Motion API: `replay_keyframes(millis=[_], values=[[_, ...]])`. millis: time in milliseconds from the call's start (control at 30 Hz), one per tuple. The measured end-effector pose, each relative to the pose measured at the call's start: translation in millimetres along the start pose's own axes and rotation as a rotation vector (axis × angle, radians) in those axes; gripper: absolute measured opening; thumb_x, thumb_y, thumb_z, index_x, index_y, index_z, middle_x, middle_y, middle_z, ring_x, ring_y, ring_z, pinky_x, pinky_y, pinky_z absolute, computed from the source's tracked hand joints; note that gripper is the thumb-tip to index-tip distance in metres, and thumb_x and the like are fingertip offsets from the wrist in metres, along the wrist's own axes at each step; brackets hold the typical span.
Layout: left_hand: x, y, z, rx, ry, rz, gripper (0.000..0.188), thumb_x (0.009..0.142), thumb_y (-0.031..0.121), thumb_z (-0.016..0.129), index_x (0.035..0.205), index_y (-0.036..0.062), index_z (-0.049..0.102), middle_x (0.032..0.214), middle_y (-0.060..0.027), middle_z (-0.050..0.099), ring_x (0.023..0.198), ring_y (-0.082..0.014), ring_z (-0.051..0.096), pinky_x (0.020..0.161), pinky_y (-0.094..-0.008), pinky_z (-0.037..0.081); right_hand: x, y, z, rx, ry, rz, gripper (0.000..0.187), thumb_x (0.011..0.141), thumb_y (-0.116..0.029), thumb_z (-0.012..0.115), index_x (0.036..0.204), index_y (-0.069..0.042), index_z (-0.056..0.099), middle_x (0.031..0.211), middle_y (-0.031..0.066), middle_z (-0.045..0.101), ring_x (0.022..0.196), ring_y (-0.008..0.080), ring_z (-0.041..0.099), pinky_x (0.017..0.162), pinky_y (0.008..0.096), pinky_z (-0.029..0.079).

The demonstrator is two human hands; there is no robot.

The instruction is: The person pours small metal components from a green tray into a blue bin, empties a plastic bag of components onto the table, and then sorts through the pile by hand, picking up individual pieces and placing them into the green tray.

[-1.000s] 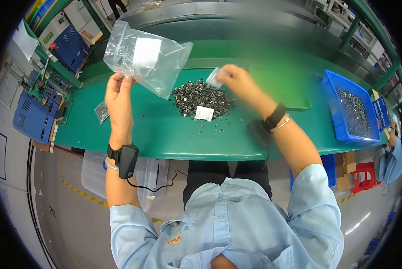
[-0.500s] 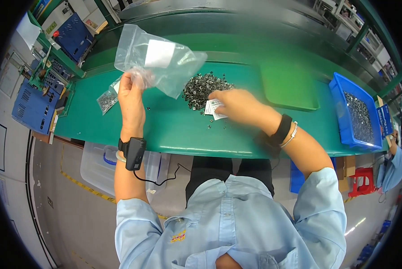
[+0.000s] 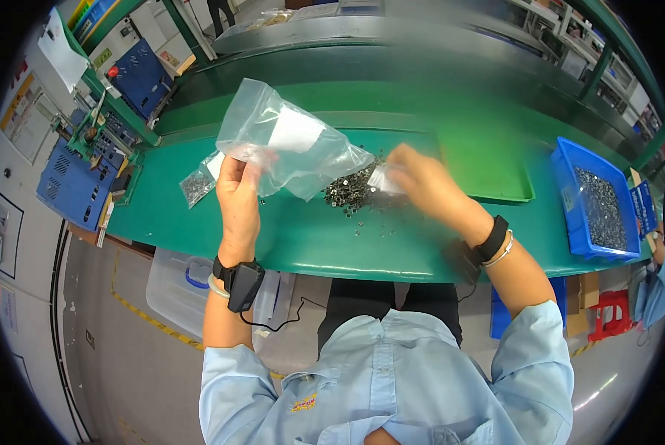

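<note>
My left hand (image 3: 242,174) is closed on the gathered edge of a clear plastic bag (image 3: 325,152) with a white label. The bag hangs over the green table, its far corner overlapping a pile of small dark metal parts (image 3: 349,190). My right hand (image 3: 421,178), smeared by motion, grips a small white card (image 3: 381,180) at the pile's right side. Print on the card is blurred now. Whether the card touches the parts I cannot tell. A smaller clear bag of metal parts (image 3: 195,188) lies beyond my left wrist, to its left.
A shallow green tray (image 3: 499,196) lies right of my right hand. Further right stands a blue bin (image 3: 581,241) of small metal parts. Blue equipment (image 3: 69,185) stands at the left. A few loose parts (image 3: 359,224) lie before the pile. A cable hangs from my left wrist device (image 3: 245,288).
The whole view has shifted a little. My right hand has moved the card from the pile's near edge to its right side. The bag has come lower, nearer the parts.
</note>
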State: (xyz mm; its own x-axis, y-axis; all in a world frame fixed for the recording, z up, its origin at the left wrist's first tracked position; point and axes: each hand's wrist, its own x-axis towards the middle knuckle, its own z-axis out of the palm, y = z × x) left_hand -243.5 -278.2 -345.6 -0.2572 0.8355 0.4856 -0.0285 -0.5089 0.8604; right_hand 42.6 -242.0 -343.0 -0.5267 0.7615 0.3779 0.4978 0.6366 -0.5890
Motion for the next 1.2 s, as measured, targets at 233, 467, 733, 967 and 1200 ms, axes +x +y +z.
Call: replay_keyframes(millis=[233, 467, 733, 967, 1200], values=[[0, 4, 29, -0.063, -0.052, -0.148, 0.016, 0.092, 0.011, 0.053, 0.107, 0.0043, 0.053, 0.099, -0.0042, 0.061, 0.090, -0.0126, 0.058, 0.081, -0.0280, 0.047, -3, -42, -57, 0.530, 0.256, 0.291, 0.022, 0.090, -0.011, 0.055, 0.111, -0.004, 0.055, 0.092, 0.0037, 0.060, 0.082, 0.0088, 0.059, 0.063, 0.0243, 0.050], [-12, 9, 64, -0.065, -0.255, -0.136, 0.012, 0.092, 0.011, 0.053, 0.102, 0.0031, 0.053, 0.094, -0.0015, 0.058, 0.086, -0.0097, 0.056, 0.078, -0.0256, 0.048, 17, -54, -65, 0.552, 0.304, 0.021, 0.022, 0.091, -0.010, 0.055, 0.112, -0.004, 0.055, 0.095, 0.0022, 0.060, 0.082, 0.0079, 0.058, 0.067, 0.0229, 0.049], [-30, 13, 94, 0.097, -0.363, -0.149, 0.011, 0.093, 0.008, 0.051, 0.102, 0.0025, 0.054, 0.094, -0.0002, 0.058, 0.083, -0.0059, 0.052, 0.073, -0.0203, 0.043, -2, -77, -50, 0.557, 0.325, -0.135, 0.020, 0.091, -0.009, 0.056, 0.111, -0.005, 0.055, 0.098, 0.0024, 0.060, 0.086, 0.0097, 0.057, 0.074, 0.0254, 0.049], [-43, 17, 118, -0.197, -0.324, -0.227, 0.011, 0.093, 0.011, 0.050, 0.100, 0.0032, 0.055, 0.098, -0.0008, 0.057, 0.086, -0.0064, 0.050, 0.075, -0.0207, 0.041, -24, -34, -39, 0.435, 0.356, 0.108, 0.017, 0.089, -0.007, 0.056, 0.106, -0.004, 0.055, 0.097, 0.0053, 0.061, 0.089, 0.0145, 0.060, 0.077, 0.0282, 0.049], [-61, 4, 144, -0.084, -0.379, -0.060, 0.017, 0.090, 0.010, 0.052, 0.104, 0.0018, 0.055, 0.125, -0.0040, 0.048, 0.098, -0.0108, 0.049, 0.081, -0.0232, 0.040, -50, -24, -39, -0.078, 0.323, 0.033, 0.016, 0.077, -0.007, 0.057, 0.092, -0.003, 0.059, 0.088, 0.0186, 0.062, 0.083, 0.0389, 0.061, 0.071, 0.0448, 0.049]])
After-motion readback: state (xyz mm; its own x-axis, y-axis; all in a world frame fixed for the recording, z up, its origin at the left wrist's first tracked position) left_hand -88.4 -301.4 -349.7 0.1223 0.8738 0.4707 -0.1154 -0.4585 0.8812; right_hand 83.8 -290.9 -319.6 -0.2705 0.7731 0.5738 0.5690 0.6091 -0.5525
